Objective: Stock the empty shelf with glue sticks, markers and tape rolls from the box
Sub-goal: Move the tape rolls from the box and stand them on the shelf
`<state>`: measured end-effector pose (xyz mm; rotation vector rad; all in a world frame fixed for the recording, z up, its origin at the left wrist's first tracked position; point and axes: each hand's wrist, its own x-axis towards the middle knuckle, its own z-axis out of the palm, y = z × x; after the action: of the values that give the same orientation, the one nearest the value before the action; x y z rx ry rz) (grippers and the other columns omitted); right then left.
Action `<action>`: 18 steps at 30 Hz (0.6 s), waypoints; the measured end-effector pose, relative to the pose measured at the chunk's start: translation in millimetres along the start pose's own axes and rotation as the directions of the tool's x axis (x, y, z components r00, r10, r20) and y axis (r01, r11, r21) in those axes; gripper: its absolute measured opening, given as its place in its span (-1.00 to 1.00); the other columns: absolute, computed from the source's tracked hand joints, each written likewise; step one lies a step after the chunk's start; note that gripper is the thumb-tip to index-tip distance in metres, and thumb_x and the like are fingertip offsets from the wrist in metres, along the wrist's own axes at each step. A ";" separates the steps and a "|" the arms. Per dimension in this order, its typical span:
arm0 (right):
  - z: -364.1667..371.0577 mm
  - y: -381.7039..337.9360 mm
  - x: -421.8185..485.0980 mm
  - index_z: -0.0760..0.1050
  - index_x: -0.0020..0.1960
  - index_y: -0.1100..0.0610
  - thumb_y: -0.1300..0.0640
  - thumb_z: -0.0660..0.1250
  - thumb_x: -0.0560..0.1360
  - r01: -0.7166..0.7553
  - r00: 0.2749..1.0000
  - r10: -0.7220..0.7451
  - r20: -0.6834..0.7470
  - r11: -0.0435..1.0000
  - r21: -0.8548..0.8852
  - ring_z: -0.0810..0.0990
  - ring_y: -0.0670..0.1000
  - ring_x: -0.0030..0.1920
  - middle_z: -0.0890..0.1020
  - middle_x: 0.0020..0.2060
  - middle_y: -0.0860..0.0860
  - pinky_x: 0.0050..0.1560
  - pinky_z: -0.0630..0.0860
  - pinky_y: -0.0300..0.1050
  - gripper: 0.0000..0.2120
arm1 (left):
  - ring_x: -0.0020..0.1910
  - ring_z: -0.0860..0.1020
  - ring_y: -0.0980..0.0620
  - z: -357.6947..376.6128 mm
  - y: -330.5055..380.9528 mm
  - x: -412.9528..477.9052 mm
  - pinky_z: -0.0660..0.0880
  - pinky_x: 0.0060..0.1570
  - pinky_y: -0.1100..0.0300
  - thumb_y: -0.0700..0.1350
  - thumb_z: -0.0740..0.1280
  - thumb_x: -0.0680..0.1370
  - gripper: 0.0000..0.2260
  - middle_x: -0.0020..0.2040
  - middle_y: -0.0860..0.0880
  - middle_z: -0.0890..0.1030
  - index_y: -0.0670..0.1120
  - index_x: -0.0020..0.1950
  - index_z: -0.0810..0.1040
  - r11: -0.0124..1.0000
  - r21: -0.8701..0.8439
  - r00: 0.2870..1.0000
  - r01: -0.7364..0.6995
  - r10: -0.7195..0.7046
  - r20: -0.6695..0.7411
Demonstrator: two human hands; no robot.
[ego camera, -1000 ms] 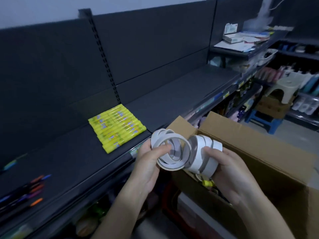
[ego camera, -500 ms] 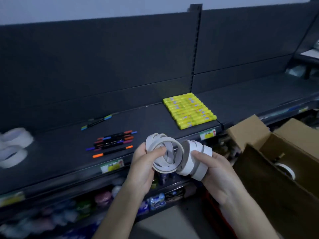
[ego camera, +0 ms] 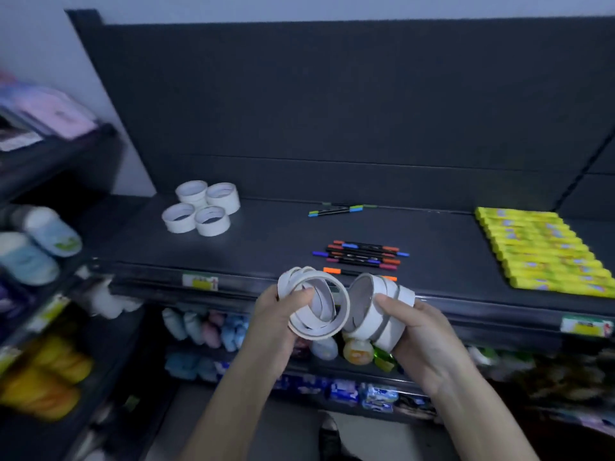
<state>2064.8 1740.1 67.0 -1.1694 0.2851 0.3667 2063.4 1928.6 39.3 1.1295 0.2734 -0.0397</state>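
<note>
Before the dark shelf, left hand and right hand clamp loose tape rolls; the jumbled rings may slip free.

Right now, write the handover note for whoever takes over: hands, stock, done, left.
Left hand: grip on loose tape rolls.
Right hand: grip on stacked tape rolls. Both are held in front of the shelf edge.
On the shelf: four tape rolls at left, markers in the middle, glue sticks at right.
Done: some of each kind is out.
Left: set down the held rolls, probably beside the four. The box is out of view, so check it for more.
</note>
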 end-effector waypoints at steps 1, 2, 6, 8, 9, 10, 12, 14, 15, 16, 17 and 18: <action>8.9 2.1 7.5 0.53 0.16 0.31 0.16 0.37 0.42 -0.018 1.000 0.018 0.019 1.000 -0.007 0.47 0.14 -0.27 0.59 -0.13 0.25 -0.46 0.27 -0.22 -0.65 | 0.01 0.60 -0.16 -8.4 4.5 2.4 0.53 -0.03 0.02 -0.25 0.39 0.44 -0.68 0.03 -0.24 0.62 -0.30 0.17 0.55 1.000 -0.010 1.000 -0.002 0.002 -0.030; 17.4 3.9 15.5 0.54 0.17 0.31 0.19 0.35 0.45 -0.035 0.998 0.035 0.044 0.999 0.001 0.50 0.13 -0.31 0.59 -0.09 0.27 -0.53 0.30 -0.25 -0.68 | 0.01 0.60 -0.14 -16.7 9.1 5.4 0.52 0.01 0.00 -0.28 0.37 0.48 -0.73 0.03 -0.23 0.63 -0.29 0.16 0.55 1.000 -0.017 0.998 -0.007 0.006 -0.059; 50.3 8.4 52.2 0.55 0.17 0.31 0.25 0.33 0.49 -0.066 0.990 0.061 0.130 0.997 0.031 0.56 0.19 -0.13 0.62 -0.04 0.27 -0.40 0.52 -0.11 -0.72 | -0.01 0.62 -0.10 -47.4 25.0 27.7 0.53 0.04 0.00 -0.31 0.31 0.52 -0.80 -0.01 -0.18 0.66 -0.25 0.13 0.58 0.998 -0.055 0.986 -0.020 0.010 -0.167; 68.3 8.6 74.2 0.56 0.17 0.30 0.28 0.33 0.48 -0.067 0.989 0.060 0.133 0.997 0.049 0.60 0.20 -0.01 0.65 0.02 0.25 -0.03 0.54 0.08 -0.73 | 0.00 0.61 -0.12 -64.6 33.1 44.8 0.52 -0.01 0.00 -0.29 0.31 0.52 -0.80 0.00 -0.19 0.66 -0.25 0.13 0.57 0.998 -0.062 0.975 -0.009 -0.004 -0.220; 77.9 7.5 85.9 0.56 0.17 0.29 0.29 0.33 0.47 -0.069 0.989 0.061 0.131 0.996 0.060 0.61 0.18 0.03 0.65 0.06 0.24 0.08 0.50 0.10 -0.72 | 0.00 0.61 -0.13 -73.0 38.3 54.0 0.53 -0.05 0.01 -0.29 0.32 0.52 -0.80 0.01 -0.20 0.65 -0.26 0.14 0.57 0.998 -0.069 0.971 -0.003 -0.013 -0.237; 87.3 5.9 98.0 0.56 0.17 0.29 0.30 0.34 0.47 -0.071 0.989 0.061 0.133 0.995 0.071 0.60 0.18 0.04 0.64 0.08 0.23 0.11 0.49 0.10 -0.72 | -0.02 0.62 -0.14 -81.6 43.7 64.3 0.54 -0.11 0.04 -0.28 0.32 0.52 -0.80 0.01 -0.21 0.65 -0.27 0.14 0.56 0.997 -0.074 0.967 -0.002 -0.017 -0.255; 105.6 2.9 123.4 0.56 0.16 0.28 0.30 0.34 0.46 -0.075 0.988 0.064 0.142 0.994 0.079 0.61 0.19 0.07 0.64 0.10 0.23 0.10 0.49 0.10 -0.72 | -0.11 0.62 -0.11 -97.5 54.7 85.6 0.55 -0.24 0.10 -0.27 0.31 0.53 -0.85 -0.08 -0.18 0.65 -0.26 0.08 0.57 0.997 -0.073 0.959 0.002 -0.023 -0.283; 121.7 2.5 148.5 0.57 0.16 0.28 0.31 0.34 0.46 -0.083 0.987 0.070 0.143 0.993 0.087 0.61 0.20 0.07 0.64 0.10 0.23 0.11 0.50 0.12 -0.72 | -0.10 0.63 -0.10 -111.7 65.8 106.8 0.55 -0.18 0.07 -0.28 0.31 0.53 -0.87 -0.08 -0.18 0.66 -0.24 0.04 0.59 0.995 -0.098 0.954 0.012 -0.041 -0.298; 129.2 3.3 161.2 0.57 0.16 0.28 0.31 0.34 0.46 -0.090 0.987 0.077 0.139 0.991 0.094 0.62 0.19 0.05 0.64 0.09 0.23 0.13 0.50 0.14 -0.73 | -0.07 0.63 -0.12 -118.5 71.4 117.3 0.55 -0.12 0.04 -0.29 0.31 0.52 -0.85 -0.05 -0.20 0.66 -0.25 0.05 0.60 0.993 -0.116 0.952 0.018 -0.053 -0.302; 136.6 4.0 173.2 0.57 0.15 0.28 0.31 0.34 0.46 -0.100 0.987 0.086 0.137 0.990 0.098 0.62 0.19 0.03 0.65 0.08 0.22 0.14 0.49 0.15 -0.73 | -0.04 0.63 -0.13 -125.5 76.8 127.4 0.55 -0.07 0.02 -0.29 0.32 0.51 -0.84 -0.02 -0.22 0.66 -0.26 0.07 0.60 0.992 -0.127 0.950 0.022 -0.061 -0.308; 144.4 5.0 184.4 0.57 0.16 0.28 0.31 0.35 0.46 -0.113 0.985 0.099 0.139 0.989 0.098 0.62 0.18 0.02 0.65 0.07 0.22 0.14 0.49 0.16 -0.73 | -0.04 0.63 -0.13 -132.1 81.8 137.3 0.55 -0.05 0.01 -0.29 0.32 0.51 -0.84 -0.02 -0.22 0.66 -0.26 0.07 0.59 0.991 -0.129 0.946 0.028 -0.068 -0.317; 152.1 6.4 194.9 0.56 0.16 0.27 0.30 0.35 0.46 -0.124 0.983 0.110 0.144 0.988 0.093 0.62 0.18 0.03 0.65 0.08 0.22 0.13 0.50 0.15 -0.73 | -0.04 0.63 -0.13 -138.6 86.1 146.5 0.54 -0.05 0.00 -0.28 0.32 0.51 -0.84 -0.03 -0.22 0.66 -0.25 0.06 0.60 0.991 -0.128 0.942 0.033 -0.073 -0.326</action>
<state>2242.9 1909.4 38.7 -1.0242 0.2488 0.5289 2192.4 2105.5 26.0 1.0050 0.5993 0.1190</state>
